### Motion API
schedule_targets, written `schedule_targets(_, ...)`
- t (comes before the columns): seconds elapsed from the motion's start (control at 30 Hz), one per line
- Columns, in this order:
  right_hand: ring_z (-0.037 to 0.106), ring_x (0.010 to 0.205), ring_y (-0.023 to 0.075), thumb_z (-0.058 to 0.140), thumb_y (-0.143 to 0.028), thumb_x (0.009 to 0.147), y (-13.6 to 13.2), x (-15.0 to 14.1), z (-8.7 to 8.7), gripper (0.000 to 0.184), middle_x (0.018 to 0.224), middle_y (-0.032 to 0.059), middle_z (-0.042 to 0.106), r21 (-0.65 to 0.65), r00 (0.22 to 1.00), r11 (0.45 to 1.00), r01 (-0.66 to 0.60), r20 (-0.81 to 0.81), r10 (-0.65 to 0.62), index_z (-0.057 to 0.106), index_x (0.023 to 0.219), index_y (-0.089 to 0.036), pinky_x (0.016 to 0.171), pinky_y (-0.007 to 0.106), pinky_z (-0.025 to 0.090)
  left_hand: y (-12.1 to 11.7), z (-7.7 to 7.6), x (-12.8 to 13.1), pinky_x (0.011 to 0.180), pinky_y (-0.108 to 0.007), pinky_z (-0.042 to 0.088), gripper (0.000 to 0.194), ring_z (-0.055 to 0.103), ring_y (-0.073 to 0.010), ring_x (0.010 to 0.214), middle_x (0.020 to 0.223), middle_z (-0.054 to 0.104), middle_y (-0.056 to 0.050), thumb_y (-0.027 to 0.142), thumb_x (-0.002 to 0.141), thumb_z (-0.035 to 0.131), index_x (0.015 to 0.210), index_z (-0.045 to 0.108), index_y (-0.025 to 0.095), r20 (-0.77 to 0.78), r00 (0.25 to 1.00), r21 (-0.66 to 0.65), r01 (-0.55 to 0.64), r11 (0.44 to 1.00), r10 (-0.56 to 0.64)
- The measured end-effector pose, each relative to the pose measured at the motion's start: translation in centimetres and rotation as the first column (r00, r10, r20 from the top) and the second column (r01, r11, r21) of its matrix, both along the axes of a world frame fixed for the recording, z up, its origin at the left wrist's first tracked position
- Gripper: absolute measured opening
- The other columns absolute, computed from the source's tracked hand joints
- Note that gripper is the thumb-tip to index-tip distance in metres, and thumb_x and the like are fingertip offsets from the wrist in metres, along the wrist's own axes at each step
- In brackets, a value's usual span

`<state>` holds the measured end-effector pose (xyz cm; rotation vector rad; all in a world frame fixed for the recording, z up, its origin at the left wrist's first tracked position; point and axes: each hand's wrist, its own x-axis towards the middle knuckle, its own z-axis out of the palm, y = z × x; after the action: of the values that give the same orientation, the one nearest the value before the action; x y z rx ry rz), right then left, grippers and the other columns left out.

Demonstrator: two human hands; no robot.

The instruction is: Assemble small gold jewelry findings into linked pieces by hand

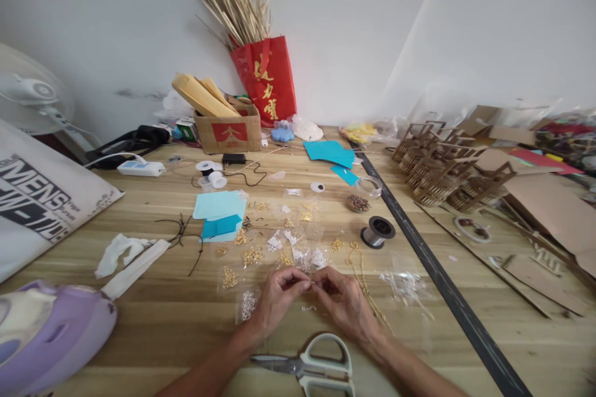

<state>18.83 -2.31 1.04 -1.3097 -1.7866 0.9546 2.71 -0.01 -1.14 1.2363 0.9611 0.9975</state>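
My left hand (285, 298) and my right hand (343, 299) meet above the wooden table, thumbs and fingertips pinched close together. Whatever sits between the fingertips is too small to name. Just below them lie a few tiny silver findings (308, 308). Beyond the fingers are small piles of silver findings (318, 257) and gold findings (252, 257). A bag of silver rings (248, 305) lies left of my left hand. A gold chain (363, 279) runs beside my right hand. White-handled scissors (326, 356) rest in front of my wrists.
A spool of wire (377, 232) and a dish of beads (358, 203) stand at right. Blue paper sheets (220, 214) lie at left, near a purple appliance (60, 335). A black strip (433, 267) crosses the table. Small wooden baskets (437, 167) crowd the far right.
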Motion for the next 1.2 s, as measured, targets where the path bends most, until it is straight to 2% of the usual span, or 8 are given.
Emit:
schedule_targets(0.17, 0.046, 0.052, 0.01, 0.055, -0.033, 0.086, 0.0, -0.2, 0.3, 0.019, 0.06, -0.0021, 0.053, -0.01, 0.999, 1.0, -0.004, -0.033, 0.004, 0.059, 0.081, -0.016, 0.048, 0.019, 0.034, -0.1, 0.1, 0.0, 0.064, -0.023, 0.043, 0.014, 0.057, -0.0155, 0.067, 0.068, 0.064, -0.002, 0.027, 0.075, 0.064, 0.069, 0.066, 0.014, -0.039, 0.999, 0.049, 0.013, 0.999, -0.011)
schedule_targets(0.3, 0.042, 0.051, 0.009, 0.056, -0.034, 0.086, 0.1, -0.1, -0.3, 0.019, 0.058, -0.0033, 0.05, -0.037, 0.997, 0.999, -0.018, -0.074, 0.016, 0.059, 0.082, -0.016, 0.047, 0.02, 0.031, -0.2, -0.3, -0.1, 0.063, -0.023, 0.042, 0.015, 0.054, -0.0149, 0.066, 0.067, 0.061, -0.002, 0.027, 0.077, 0.062, 0.07, 0.064, 0.014, -0.091, 0.996, 0.084, 0.018, 0.996, -0.01)
schedule_targets(0.43, 0.039, 0.05, 0.0082, 0.057, -0.038, 0.086, 0.3, 0.1, -1.4, 0.023, 0.058, -0.0039, 0.047, -0.144, 0.983, 0.989, -0.036, -0.184, 0.008, 0.057, 0.081, -0.016, 0.046, 0.02, 0.028, -0.2, -0.4, -0.1, 0.063, -0.023, 0.042, 0.015, 0.055, -0.0153, 0.067, 0.068, 0.061, -0.002, 0.027, 0.079, 0.06, 0.071, 0.063, 0.015, -0.135, 0.991, 0.124, 0.01, 0.992, 0.006)
schedule_targets(0.57, 0.042, 0.052, 0.0087, 0.06, -0.041, 0.084, 0.6, 0.1, -1.3, 0.027, 0.058, -0.0038, 0.05, -0.215, 0.956, 0.971, -0.105, -0.291, 0.039, 0.055, 0.083, -0.015, 0.047, 0.02, 0.03, -0.2, -0.1, 0.0, 0.062, -0.023, 0.042, 0.016, 0.055, -0.0152, 0.066, 0.067, 0.061, -0.002, 0.028, 0.079, 0.059, 0.07, 0.062, 0.015, -0.162, 0.986, 0.136, -0.015, 0.991, 0.037)
schedule_targets(0.8, 0.042, 0.049, 0.008, 0.06, -0.046, 0.081, 0.4, -0.3, -0.4, 0.032, 0.057, -0.0049, 0.048, -0.249, 0.954, 0.962, -0.112, -0.299, 0.034, 0.052, 0.079, -0.016, 0.046, 0.019, 0.03, -0.3, 0.0, 0.0, 0.061, -0.023, 0.042, 0.017, 0.055, -0.0154, 0.065, 0.067, 0.061, -0.002, 0.03, 0.078, 0.061, 0.07, 0.062, 0.015, -0.132, 0.991, 0.101, -0.003, 0.995, 0.016)
schedule_targets(1.2, 0.039, 0.049, 0.008, 0.059, -0.042, 0.083, 0.5, -0.1, -0.9, 0.028, 0.055, -0.0054, 0.047, -0.253, 0.96, 0.961, -0.11, -0.276, 0.037, 0.054, 0.078, -0.015, 0.046, 0.019, 0.029, -0.3, 0.5, -0.1, 0.063, -0.023, 0.04, 0.018, 0.053, -0.015, 0.066, 0.067, 0.059, 0.0, 0.029, 0.082, 0.057, 0.071, 0.062, 0.016, -0.201, 0.979, 0.173, 0.057, 0.983, -0.022)
